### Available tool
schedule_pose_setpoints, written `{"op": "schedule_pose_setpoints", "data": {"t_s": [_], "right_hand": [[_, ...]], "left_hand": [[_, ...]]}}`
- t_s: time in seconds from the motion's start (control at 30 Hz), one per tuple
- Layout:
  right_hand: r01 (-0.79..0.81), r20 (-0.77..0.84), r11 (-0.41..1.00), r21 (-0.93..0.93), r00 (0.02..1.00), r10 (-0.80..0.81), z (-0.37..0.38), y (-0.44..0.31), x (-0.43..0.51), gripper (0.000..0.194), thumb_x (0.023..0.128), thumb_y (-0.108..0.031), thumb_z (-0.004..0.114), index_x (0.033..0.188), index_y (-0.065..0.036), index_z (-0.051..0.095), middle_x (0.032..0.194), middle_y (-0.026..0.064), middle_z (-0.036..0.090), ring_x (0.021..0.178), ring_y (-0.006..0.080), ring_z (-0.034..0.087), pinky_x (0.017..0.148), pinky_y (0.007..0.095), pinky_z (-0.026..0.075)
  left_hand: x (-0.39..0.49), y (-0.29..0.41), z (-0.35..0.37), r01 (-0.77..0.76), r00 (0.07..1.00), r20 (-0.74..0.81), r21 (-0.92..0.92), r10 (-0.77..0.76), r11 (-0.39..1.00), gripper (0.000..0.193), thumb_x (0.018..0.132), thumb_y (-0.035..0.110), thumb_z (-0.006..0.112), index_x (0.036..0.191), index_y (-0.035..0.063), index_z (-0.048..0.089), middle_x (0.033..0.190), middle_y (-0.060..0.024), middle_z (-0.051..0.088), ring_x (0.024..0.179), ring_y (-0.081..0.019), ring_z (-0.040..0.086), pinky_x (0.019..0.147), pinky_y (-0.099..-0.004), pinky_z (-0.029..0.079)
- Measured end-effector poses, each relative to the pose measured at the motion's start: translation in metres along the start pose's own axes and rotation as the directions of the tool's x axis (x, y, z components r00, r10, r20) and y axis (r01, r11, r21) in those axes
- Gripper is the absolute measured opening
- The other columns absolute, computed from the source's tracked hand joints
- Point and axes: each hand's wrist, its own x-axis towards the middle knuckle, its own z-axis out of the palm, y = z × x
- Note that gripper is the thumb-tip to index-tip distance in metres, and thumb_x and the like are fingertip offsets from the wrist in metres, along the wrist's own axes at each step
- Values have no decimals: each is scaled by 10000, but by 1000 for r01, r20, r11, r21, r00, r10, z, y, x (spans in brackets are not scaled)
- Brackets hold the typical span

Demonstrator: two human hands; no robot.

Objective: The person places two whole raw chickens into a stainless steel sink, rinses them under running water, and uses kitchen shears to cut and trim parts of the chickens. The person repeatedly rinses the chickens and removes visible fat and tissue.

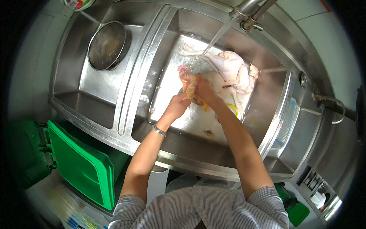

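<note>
Both of my hands are over the middle basin of a stainless-steel sink [183, 128], close together. My left hand [180, 104] grips a slippery, yellow and reddish piece of raw poultry innards [191, 88] from below. On the same piece, my right hand [203, 87] closes from the other side; its fingertips are partly hidden. A reddish end [184, 71] of the piece sticks up beyond my hands. Behind it, a stream of water [216, 38] falls into the basin. To the right lies a plucked whole chicken [228, 67], feet still on.
A metal faucet [240, 13] reaches over the back edge. In the left basin leans a dark wok [107, 45]. A yellow ring [233, 107] lies by my right forearm. At right is a light-blue plastic basket [288, 123]; at lower left, a green bin lid [80, 163].
</note>
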Motion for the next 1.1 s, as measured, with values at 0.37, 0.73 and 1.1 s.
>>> {"op": "schedule_pose_setpoints", "data": {"t_s": [0.37, 0.73, 1.1], "right_hand": [[-85, -218, 935, 344, 961, 167, 28, 37, 22, 454, 727, -86, 501, 1169, 14, 469, 1028, 156, 569, 961, 274, 543, 829, 343, 423], [-333, 437, 452, 827, 887, -148, 0, 8, 1, 312, 766, -113, 521, 1068, -33, 531, 883, 17, 564, 769, 106, 529, 688, 228, 431], [-188, 219, 589, 786, 976, 20, 16, -2, 2, 210, 796, -117, 461, 940, -10, 569, 827, -2, 551, 769, 83, 495, 700, 238, 417]], "left_hand": [[-10, -1, -19, 99, 992, 92, -169, -84, 981, 169, 817, 36, 447, 921, 16, 578, 731, 0, 545, 664, -80, 497, 628, -221, 410], [24, 40, -31, 309, 939, 180, -63, -293, 949, 257, 814, 101, 569, 1031, -25, 516, 840, -73, 598, 599, -95, 529, 510, -218, 433], [23, 19, -6, 211, 970, -43, -345, -240, 915, 165, 806, 13, 411, 766, 41, 568, 609, 19, 493, 452, -39, 355, 407, -209, 265]]}}
